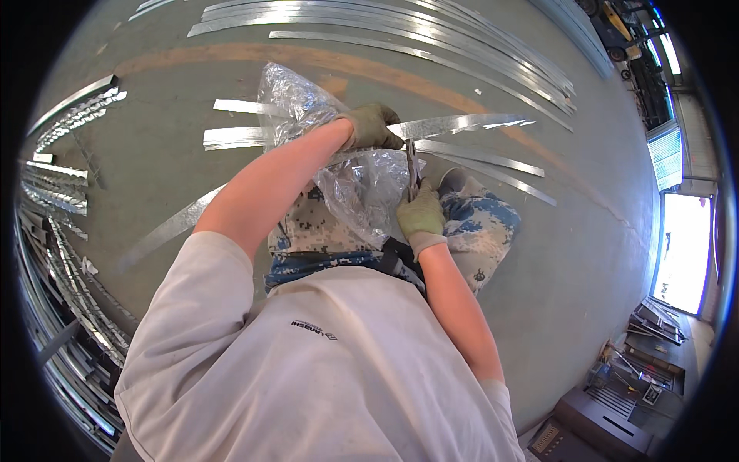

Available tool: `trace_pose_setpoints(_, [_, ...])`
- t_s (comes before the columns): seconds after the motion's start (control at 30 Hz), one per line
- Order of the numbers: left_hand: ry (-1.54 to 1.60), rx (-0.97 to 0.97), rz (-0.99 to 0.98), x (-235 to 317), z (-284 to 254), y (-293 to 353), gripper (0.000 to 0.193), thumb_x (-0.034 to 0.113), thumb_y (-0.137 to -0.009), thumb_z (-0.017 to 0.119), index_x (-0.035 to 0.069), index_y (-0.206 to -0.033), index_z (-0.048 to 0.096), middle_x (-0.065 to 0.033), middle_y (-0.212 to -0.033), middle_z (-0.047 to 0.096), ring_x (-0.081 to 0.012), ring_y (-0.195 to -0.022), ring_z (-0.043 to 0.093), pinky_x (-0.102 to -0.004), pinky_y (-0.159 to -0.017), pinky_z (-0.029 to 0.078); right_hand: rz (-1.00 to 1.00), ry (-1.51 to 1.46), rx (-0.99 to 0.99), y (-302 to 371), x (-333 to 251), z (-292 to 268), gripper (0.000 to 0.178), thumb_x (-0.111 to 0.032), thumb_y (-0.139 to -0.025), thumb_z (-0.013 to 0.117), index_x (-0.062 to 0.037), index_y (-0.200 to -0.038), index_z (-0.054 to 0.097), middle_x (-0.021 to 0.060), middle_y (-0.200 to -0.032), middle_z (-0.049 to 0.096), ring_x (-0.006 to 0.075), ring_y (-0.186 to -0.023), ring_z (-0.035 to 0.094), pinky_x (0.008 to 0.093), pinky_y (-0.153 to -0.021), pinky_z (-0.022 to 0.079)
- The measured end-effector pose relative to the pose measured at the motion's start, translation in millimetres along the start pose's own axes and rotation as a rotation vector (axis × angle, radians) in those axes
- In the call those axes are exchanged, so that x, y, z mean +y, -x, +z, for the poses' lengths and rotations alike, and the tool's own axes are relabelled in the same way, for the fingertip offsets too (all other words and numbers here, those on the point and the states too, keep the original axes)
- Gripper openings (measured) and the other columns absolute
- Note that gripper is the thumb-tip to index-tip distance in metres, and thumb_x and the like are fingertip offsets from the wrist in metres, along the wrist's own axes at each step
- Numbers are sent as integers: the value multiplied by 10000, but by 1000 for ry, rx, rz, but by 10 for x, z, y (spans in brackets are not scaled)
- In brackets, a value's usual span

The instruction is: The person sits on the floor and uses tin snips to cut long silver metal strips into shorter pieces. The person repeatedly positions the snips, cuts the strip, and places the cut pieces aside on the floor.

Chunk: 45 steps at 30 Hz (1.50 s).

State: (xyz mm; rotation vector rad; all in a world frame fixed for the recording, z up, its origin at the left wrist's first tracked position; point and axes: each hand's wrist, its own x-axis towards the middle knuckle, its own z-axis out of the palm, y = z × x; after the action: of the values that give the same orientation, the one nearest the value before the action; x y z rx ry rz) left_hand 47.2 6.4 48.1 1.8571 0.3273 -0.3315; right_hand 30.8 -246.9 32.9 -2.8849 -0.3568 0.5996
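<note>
My left hand (373, 127), in a green work glove, is closed around a long, thin shiny metal strip (454, 124) that slants across my lap. Crumpled clear plastic film (369, 189) hangs under the strip, with more of it bunched beside my left forearm. Held upright in my gloved right hand (422, 214) is a plier-like hand tool (413, 163). Its upper end meets the strip just right of my left hand; whether its jaws bite the metal is too small to tell. Flat metal strips (231, 138) lie on the floor beyond my knees.
Long metal profiles (369, 21) lie across the floor ahead. At the left rim, bundles of metal strips (58, 189) and bars are stacked. A yellow forklift-like machine (616, 31) stands far right, with a bright doorway (685, 254) nearer. A dark metal cabinet (604, 423) sits lower right.
</note>
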Motion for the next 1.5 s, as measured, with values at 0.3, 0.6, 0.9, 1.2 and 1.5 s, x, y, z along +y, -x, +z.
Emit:
trace_pose_setpoints(0.3, [238,-41,114,-179,-38,5,552,119,-884,952,-9,-1398,798,-125,-1229,862,-205,-1064,796,-344,-963,627,-85,45,59,-56,150,72,865,-290,-1024,734,-41,-1757,350,288,-1413,676,464,-1275,718,553,-1062,593])
trace_pose_setpoints(0.6, [89,-57,61,-201,-6,-90,531,103,-927,914,11,-1433,780,-108,-1283,850,-207,-1147,777,-362,-1033,605,-182,42,131,-37,444,150,782,-278,-1048,694,-66,-1743,407,284,-1407,672,483,-1238,721,580,-1043,588])
trace_pose_setpoints(0.9, [100,-65,3,-81,-4,-14,578,143,-918,934,18,-1457,767,-134,-1350,833,-240,-1208,774,-379,-1075,593,-136,24,47,-15,354,53,757,-301,-1053,676,-53,-1724,428,284,-1400,693,463,-1239,735,563,-1047,591])
trace_pose_setpoints(1.2, [51,-84,-27,-114,-13,-73,576,87,-936,905,24,-1489,756,-98,-1319,841,-178,-1138,772,-349,-1008,610,-138,80,120,-42,364,44,785,-300,-1037,708,-77,-1736,428,265,-1380,699,462,-1217,743,556,-1008,611])
trace_pose_setpoints(1.5, [137,-93,-17,-50,-41,-14,546,111,-929,956,25,-1439,783,-103,-1312,848,-206,-1154,786,-359,-1029,618,-168,117,72,-70,252,24,804,-282,-1023,756,-71,-1722,419,230,-1424,681,449,-1238,736,551,-1015,614])
